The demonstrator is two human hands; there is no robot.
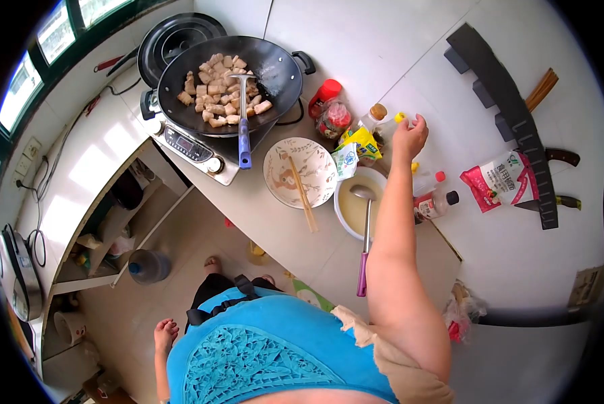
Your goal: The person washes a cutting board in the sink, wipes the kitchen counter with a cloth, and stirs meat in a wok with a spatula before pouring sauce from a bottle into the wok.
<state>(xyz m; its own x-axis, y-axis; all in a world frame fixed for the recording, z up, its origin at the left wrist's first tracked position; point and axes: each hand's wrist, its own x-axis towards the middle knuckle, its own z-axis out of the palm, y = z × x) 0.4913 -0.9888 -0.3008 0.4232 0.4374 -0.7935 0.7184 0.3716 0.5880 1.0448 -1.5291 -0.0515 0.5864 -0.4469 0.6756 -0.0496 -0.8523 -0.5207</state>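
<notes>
My right hand (410, 138) reaches over the counter beside the yellow-capped bottle (400, 118), fingers bent but apart, with nothing visible in them. Low at my left side hangs my left hand (166, 335), its fingers curled in and nothing seen in it. A black wok (275, 84) holds pale meat chunks (214, 87), and a spatula (244, 128) with a blue handle rests in it. Below my right forearm, a ladle (366, 242) with a purple handle lies in a white bowl (339, 214) of cloudy liquid. Chopsticks (300, 192) lie across a patterned bowl (278, 158).
The wok stands on an induction cooker (191, 149), with a black lid (174, 37) behind. Seasoning packets (362, 143), a red-lidded jar (329, 111) and a dark-capped bottle (437, 204) crowd my right arm. Knives (562, 156) hang on a wall rack (511, 108).
</notes>
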